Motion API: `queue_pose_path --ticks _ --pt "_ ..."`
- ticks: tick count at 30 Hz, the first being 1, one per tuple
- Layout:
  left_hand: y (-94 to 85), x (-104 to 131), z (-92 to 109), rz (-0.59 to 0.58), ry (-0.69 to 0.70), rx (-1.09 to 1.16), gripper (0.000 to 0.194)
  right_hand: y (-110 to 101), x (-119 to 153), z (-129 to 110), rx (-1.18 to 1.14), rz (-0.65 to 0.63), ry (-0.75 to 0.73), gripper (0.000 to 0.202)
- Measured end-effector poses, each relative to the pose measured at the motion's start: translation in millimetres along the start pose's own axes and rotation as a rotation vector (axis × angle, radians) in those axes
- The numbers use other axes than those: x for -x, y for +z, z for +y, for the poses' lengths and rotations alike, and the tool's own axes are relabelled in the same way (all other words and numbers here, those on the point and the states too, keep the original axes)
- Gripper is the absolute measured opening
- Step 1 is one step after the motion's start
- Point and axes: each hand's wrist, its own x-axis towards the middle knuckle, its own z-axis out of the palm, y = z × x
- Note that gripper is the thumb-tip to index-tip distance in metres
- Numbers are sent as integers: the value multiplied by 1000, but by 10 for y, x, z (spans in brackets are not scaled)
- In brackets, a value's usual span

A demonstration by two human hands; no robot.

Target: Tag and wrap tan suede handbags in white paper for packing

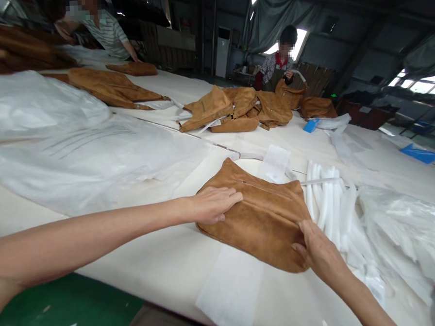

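Observation:
A brown leather bag (259,224) with a zip across its upper part lies flat on the white table in front of me. My left hand (217,203) rests on the bag's left side, fingers stretched out over the leather. At the right edge, my right hand (312,240) has the side of the bag between thumb and fingers. One white paper strip (231,288) sticks out from beneath the bag toward me, and another white sheet (275,162) lies behind it.
White foam tubes (329,201) and clear plastic bags (410,230) lie to the right. Plastic sheeting (93,155) covers the left side. More brown bags (236,106) are piled across the table. Two people (103,32) stand on the far side, one handling a bag (290,92).

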Motion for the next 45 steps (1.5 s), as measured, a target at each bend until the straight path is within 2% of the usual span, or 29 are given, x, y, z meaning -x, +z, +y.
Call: queue_pose_path --ticks 3,7,9,12,16,20,23,25,28,34,37,39,40,43,45 --pt "41 11 -97 7 30 20 46 126 35 54 9 71 -12 25" --pt "141 5 -192 30 43 27 32 365 132 91 45 223 -60 15" --pt "180 56 -211 65 65 19 25 435 245 116 29 269 -94 15" --pt "225 187 -224 153 102 39 27 473 417 165 -10 306 -129 16" --pt "315 316 -282 240 96 207 28 528 505 235 -7 282 -151 44" --pt "438 303 -434 288 98 360 24 610 484 305 1 243 -197 62" --pt "485 284 -550 294 100 371 15 634 460 355 -1 237 -230 63" --pt "497 314 -582 295 108 368 18 627 459 380 -2 226 -252 62" --pt "550 403 -567 301 145 373 27 591 482 380 15 212 -265 62" --pt "755 529 -485 365 172 327 30 478 453 297 82 204 -349 64" --pt "648 564 -444 346 167 271 25 479 419 283 158 194 -398 65" --pt "491 531 -398 274 135 215 18 500 412 276 189 188 -392 65" --pt "408 484 -362 236 103 170 22 509 412 270 198 182 -385 66" --pt "216 215 -179 156 -42 -8 42 510 414 246 201 159 -390 65" --pt "163 -18 2 183 -93 -76 41 498 407 229 201 164 -387 66"
